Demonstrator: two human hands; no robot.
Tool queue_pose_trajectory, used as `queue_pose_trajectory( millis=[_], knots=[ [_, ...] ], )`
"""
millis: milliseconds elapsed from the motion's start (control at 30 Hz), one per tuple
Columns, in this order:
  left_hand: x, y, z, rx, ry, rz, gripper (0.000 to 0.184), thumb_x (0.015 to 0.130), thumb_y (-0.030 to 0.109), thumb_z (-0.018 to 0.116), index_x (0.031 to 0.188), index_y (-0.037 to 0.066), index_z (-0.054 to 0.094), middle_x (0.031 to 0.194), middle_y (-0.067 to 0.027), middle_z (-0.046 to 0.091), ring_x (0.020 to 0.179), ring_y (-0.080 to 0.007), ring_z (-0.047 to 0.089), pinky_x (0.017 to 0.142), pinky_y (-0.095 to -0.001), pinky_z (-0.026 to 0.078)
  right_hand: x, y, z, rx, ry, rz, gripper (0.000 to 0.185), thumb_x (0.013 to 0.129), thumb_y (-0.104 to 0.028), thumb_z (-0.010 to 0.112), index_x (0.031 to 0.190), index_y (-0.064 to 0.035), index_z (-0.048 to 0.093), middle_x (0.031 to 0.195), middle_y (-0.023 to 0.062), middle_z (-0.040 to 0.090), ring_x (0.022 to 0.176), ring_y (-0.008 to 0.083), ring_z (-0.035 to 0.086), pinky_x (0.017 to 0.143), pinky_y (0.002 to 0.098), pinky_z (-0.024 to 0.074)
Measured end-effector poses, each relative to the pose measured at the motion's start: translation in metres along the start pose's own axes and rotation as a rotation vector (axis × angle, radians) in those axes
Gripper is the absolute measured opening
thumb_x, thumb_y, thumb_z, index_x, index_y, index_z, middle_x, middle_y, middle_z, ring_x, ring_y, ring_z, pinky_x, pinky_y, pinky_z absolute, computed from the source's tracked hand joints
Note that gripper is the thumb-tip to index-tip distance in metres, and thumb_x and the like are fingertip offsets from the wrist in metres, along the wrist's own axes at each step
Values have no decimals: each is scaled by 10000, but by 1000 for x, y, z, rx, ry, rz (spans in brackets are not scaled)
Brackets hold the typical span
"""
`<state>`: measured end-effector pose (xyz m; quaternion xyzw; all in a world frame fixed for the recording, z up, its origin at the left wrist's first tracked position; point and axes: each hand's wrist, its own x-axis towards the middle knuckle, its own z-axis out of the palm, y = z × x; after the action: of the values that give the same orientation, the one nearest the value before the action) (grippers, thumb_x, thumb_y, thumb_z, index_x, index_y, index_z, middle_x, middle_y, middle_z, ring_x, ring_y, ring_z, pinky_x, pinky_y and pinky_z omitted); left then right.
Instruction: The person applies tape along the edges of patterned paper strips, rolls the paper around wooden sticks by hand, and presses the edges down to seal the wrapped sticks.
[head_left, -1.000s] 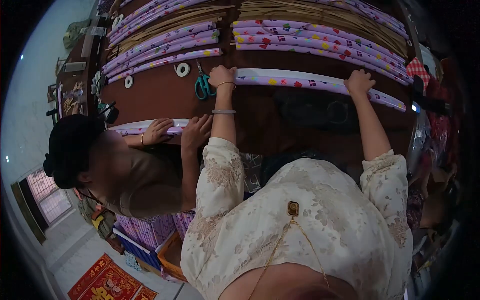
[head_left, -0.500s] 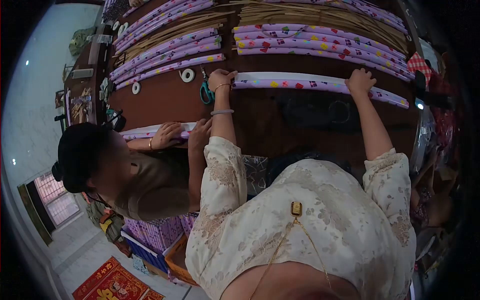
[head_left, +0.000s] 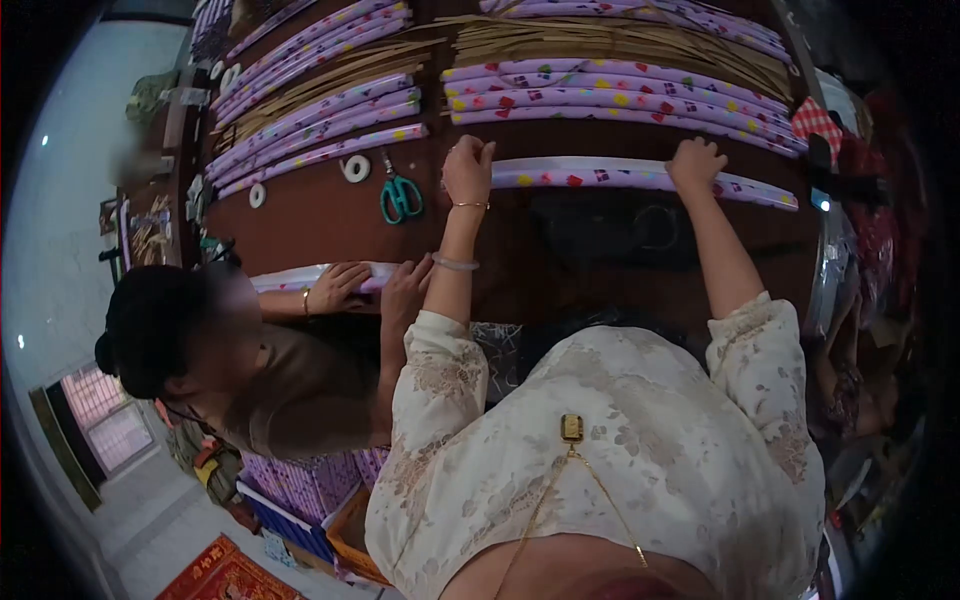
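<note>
Bunched fingers on L hand (head_left: 467, 172), right at L end of the purple roll (head_left: 580, 179); can't tell if they're pinched on it. R hand (head_left: 697, 165) curls over same roll nr its R end, which sticks out past it; can't tell if clamped. Roll lies crosswise on brown table (head_left: 310, 224), white strip along its back edge, in front of other rolls (head_left: 620, 98) w/ thin sticks (head_left: 620, 48) behind. Scissors (head_left: 391, 183) + tape ring (head_left: 346, 171) lie L of L hand. Co-worker's hands (head_left: 340, 287) on another strip (head_left: 300, 277).
</note>
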<state>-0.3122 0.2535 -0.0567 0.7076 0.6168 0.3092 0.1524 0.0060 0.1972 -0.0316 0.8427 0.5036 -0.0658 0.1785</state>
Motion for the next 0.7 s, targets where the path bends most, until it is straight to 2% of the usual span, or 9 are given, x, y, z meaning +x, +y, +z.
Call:
queue_pose_trajectory(
  millis=[33, 67, 133, 200, 267, 333, 433, 600, 700],
  knots=[
    [-2, 6, 13, -46, -162, 146, 193, 738, 229, 637, 748, 50, 566, 668, -117, 572, 658, -303, 564, 594, -381, 452, 4, 1, 9, 10, 40, 0, 285, 711, -216, 594, 954, -68, 618, 1058, 106, 526, 1016, 298, 454, 808, 477, 332],
    [-4, 18, 28, -86, -180, 170, 193, 738, 229, 637, 748, 50, 566, 668, -117, 572, 658, -303, 564, 594, -381, 452, 10, 3, 19, 19, 82, 6, 341, 654, -257, 660, 932, -63, 622, 1048, 97, 538, 996, 292, 472, 790, 465, 345],
    [-9, 48, 57, -114, -360, 301, 153, 723, 183, 638, 789, 51, 597, 717, -120, 593, 696, -302, 575, 619, -372, 464, 17, 1, 34, -15, 185, 61, 224, 710, -189, 569, 885, -70, 643, 1007, 105, 554, 977, 283, 478, 787, 465, 333],
    [-7, 77, 81, -235, -446, 406, 161, 715, 154, 630, 841, 55, 611, 756, -127, 609, 725, -292, 587, 643, -364, 471, 7, -2, 23, -47, 170, 63, 218, 747, -143, 495, 891, -72, 642, 969, 86, 560, 959, 269, 479, 797, 461, 328],
    [-6, 103, 106, -255, -568, 255, 121, 700, 129, 607, 799, 61, 595, 725, -123, 606, 735, -298, 577, 662, -399, 463, 9, -5, 24, -80, 158, 93, 215, 757, -139, 496, 909, -86, 639, 971, 77, 552, 963, 260, 473, 803, 460, 323],
    [-9, 129, 120, -215, -590, 312, 152, 689, 157, 629, 798, 60, 589, 744, -131, 605, 746, -303, 581, 663, -404, 467, 10, -6, 24, -131, 73, 101, 223, 760, -154, 510, 939, -97, 630, 996, 65, 539, 982, 248, 460, 809, 455, 318],
    [-15, 151, 147, -8, -546, 229, 197, 668, 203, 668, 775, 65, 577, 815, -163, 590, 776, -330, 580, 662, -412, 477, 0, -4, 11, -18, 60, 149, 235, 762, -156, 517, 967, -103, 619, 1023, 56, 528, 1002, 238, 445, 825, 457, 312],
    [-22, 158, 164, 92, -540, 188, 194, 642, 203, 683, 763, 82, 591, 806, -155, 597, 778, -316, 589, 672, -409, 481, -1, 1, 23, 35, 123, 165, 232, 771, -158, 508, 971, -99, 611, 1024, 56, 527, 995, 234, 449, 863, 473, 293],
    [-20, 157, 168, 86, -541, 105, 165, 620, 199, 694, 719, 94, 615, 776, -136, 615, 753, -303, 600, 678, -395, 488, -3, 13, 22, 88, 136, 121, 265, 767, -240, 533, 975, -93, 606, 1021, 59, 529, 1000, 240, 454, 867, 477, 290]
  ],
)
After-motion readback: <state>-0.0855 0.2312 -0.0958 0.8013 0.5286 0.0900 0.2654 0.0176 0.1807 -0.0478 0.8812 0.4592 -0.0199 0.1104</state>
